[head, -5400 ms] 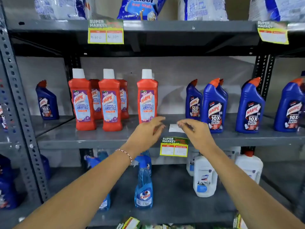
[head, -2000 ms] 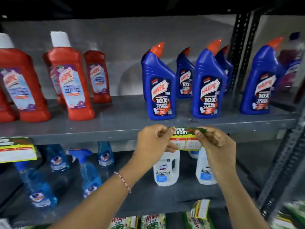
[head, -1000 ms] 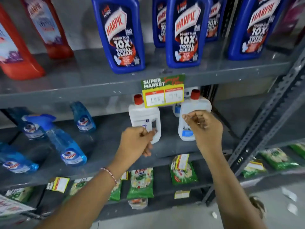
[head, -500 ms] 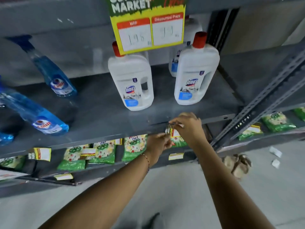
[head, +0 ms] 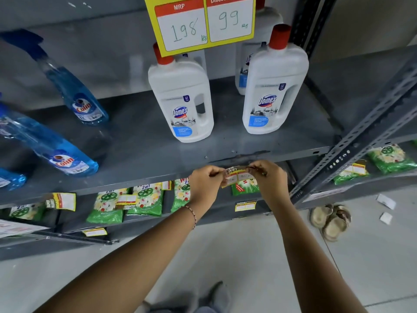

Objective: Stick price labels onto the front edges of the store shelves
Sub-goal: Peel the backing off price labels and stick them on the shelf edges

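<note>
Both arms reaching out; my left hand (head: 204, 181) and right hand (head: 269, 179) are pinching a thin, curling paper label (head: 237, 176) at the grey metal shelf (head: 135, 177) edge.

Bare forearms, no sleeves; thin beaded bracelet (head: 192, 215) around the left wrist.

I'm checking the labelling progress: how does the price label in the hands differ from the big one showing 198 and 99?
The 198/99 label hangs flat from the upper shelf edge, untouched; the small price label is pinched between the left hand and right hand at the Domex shelf's front edge. Its figures are unreadable, the other's clear. Both share the yellow design.
</note>
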A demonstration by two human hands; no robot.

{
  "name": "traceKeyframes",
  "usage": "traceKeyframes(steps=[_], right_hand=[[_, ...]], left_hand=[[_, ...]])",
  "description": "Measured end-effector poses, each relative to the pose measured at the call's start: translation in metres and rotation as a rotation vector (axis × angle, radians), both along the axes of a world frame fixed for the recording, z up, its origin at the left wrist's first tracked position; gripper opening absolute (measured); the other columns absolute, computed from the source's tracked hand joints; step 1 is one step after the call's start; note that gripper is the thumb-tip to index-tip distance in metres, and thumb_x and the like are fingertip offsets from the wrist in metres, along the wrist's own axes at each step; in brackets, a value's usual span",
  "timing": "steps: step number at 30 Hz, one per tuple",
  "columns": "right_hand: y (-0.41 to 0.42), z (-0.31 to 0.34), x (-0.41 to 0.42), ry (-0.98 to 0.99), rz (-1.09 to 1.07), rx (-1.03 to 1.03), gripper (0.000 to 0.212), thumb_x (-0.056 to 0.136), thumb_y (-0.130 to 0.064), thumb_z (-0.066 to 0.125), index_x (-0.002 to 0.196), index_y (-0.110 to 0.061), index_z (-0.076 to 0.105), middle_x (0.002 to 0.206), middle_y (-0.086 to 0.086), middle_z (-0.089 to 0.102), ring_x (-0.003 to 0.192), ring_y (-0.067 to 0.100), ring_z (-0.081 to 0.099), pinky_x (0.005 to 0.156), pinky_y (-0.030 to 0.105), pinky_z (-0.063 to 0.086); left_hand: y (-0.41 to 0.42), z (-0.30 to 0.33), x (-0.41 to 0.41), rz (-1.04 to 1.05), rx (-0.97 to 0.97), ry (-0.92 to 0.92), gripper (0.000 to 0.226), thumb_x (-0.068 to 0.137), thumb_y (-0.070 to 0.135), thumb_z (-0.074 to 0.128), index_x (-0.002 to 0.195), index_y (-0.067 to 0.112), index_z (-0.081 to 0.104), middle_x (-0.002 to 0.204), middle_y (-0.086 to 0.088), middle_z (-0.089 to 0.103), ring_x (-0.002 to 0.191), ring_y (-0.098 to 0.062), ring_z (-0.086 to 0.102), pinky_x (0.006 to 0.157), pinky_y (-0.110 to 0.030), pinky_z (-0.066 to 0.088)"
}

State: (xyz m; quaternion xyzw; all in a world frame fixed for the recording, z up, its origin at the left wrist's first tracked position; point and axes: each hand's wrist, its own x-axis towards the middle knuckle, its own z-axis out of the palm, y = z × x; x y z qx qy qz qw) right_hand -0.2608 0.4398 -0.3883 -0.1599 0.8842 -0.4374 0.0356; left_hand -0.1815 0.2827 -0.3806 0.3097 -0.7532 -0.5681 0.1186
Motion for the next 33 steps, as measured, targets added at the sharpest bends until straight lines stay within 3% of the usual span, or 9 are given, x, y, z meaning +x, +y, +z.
traceKeyframes(steps=[8, 13, 16, 21, 26, 29, 30, 32, 33], right_hand=[[-0.009, -0.004, -0.004, -0.010, -0.057, 0.021, 0.007, 0.087, -0.016, 0.071, 0.091, -0.009, 0.071, 0.084, 0.004, 0.072, 0.074, 0.015, 0.062, 0.061, 0.011, 0.039], [-0.014, -0.008, -0.002, -0.038, -0.116, 0.000, 0.008, 0.088, -0.017, 0.070, 0.089, -0.010, 0.067, 0.083, 0.003, 0.071, 0.074, 0.015, 0.065, 0.059, 0.013, 0.042], [-0.018, -0.005, -0.001, -0.053, -0.183, -0.041, 0.014, 0.086, -0.017, 0.072, 0.084, -0.009, 0.061, 0.076, 0.000, 0.066, 0.068, 0.013, 0.060, 0.054, 0.014, 0.038], [-0.025, -0.008, 0.010, -0.108, -0.341, -0.054, 0.026, 0.086, -0.026, 0.073, 0.080, -0.009, 0.054, 0.073, 0.001, 0.061, 0.062, 0.009, 0.052, 0.050, 0.022, 0.035], [-0.030, -0.010, 0.026, -0.253, -0.556, -0.150, 0.028, 0.088, -0.029, 0.070, 0.084, -0.004, 0.057, 0.074, 0.005, 0.065, 0.064, 0.014, 0.060, 0.051, 0.024, 0.042], [-0.043, -0.007, 0.047, -0.318, -0.575, -0.169, 0.027, 0.086, -0.033, 0.072, 0.082, -0.012, 0.056, 0.074, 0.004, 0.068, 0.071, 0.024, 0.068, 0.065, 0.037, 0.058], [-0.051, -0.006, 0.057, -0.316, -0.553, -0.166, 0.028, 0.085, -0.034, 0.073, 0.081, -0.012, 0.056, 0.072, 0.004, 0.068, 0.068, 0.022, 0.068, 0.067, 0.034, 0.059], [-0.072, 0.002, 0.080, -0.309, -0.462, -0.204, 0.025, 0.086, -0.031, 0.072, 0.082, -0.011, 0.057, 0.067, 0.004, 0.066, 0.056, 0.015, 0.063, 0.056, 0.017, 0.054], [-0.086, 0.005, 0.091, -0.302, -0.396, -0.242, 0.021, 0.087, -0.028, 0.072, 0.081, -0.012, 0.059, 0.065, 0.004, 0.066, 0.053, 0.015, 0.063, 0.053, 0.019, 0.053]], left_hand=[[0.001, 0.002, -0.005, 0.005, -0.080, -0.012, 0.005, 0.085, 0.012, 0.074, 0.082, 0.010, 0.078, 0.072, -0.006, 0.078, 0.062, -0.013, 0.076, 0.064, -0.039, 0.065], [-0.003, 0.009, -0.010, 0.016, -0.094, -0.049, 0.018, 0.082, 0.023, 0.077, 0.072, 0.009, 0.075, 0.063, -0.005, 0.076, 0.051, -0.013, 0.074, 0.055, -0.038, 0.064], [-0.009, 0.013, -0.008, -0.010, -0.124, -0.069, 0.028, 0.081, 0.028, 0.078, 0.065, 0.006, 0.070, 0.058, -0.008, 0.073, 0.047, -0.017, 0.072, 0.046, -0.030, 0.060], [-0.019, 0.011, -0.003, -0.053, -0.169, -0.112, 0.032, 0.083, 0.032, 0.075, 0.067, 0.005, 0.067, 0.059, -0.007, 0.072, 0.047, -0.017, 0.071, 0.047, -0.030, 0.060], [-0.028, 0.019, 0.004, 0.056, 0.053, -0.070, 0.035, 0.088, 0.028, 0.071, 0.072, -0.002, 0.069, 0.061, -0.014, 0.072, 0.044, -0.020, 0.067, 0.047, -0.029, 0.059], [-0.049, 0.023, 0.020, 0.026, 0.190, -0.076, 0.036, 0.087, 0.026, 0.073, 0.078, -0.009, 0.069, 0.064, -0.018, 0.072, 0.050, -0.025, 0.067, 0.056, -0.040, 0.063], [-0.057, 0.024, 0.031, 0.021, 0.239, -0.075, 0.034, 0.087, 0.025, 0.073, 0.080, -0.009, 0.069, 0.066, -0.018, 0.072, 0.052, -0.026, 0.067, 0.058, -0.043, 0.064], [-0.074, 0.024, 0.057, 0.062, 0.383, -0.062, 0.029, 0.088, 0.021, 0.072, 0.086, -0.008, 0.070, 0.073, -0.019, 0.073, 0.052, -0.026, 0.067, 0.058, -0.040, 0.063], [-0.087, 0.022, 0.072, 0.111, 0.467, -0.056, 0.026, 0.089, 0.019, 0.071, 0.090, -0.007, 0.070, 0.076, -0.020, 0.073, 0.051, -0.024, 0.068, 0.056, -0.036, 0.063]])
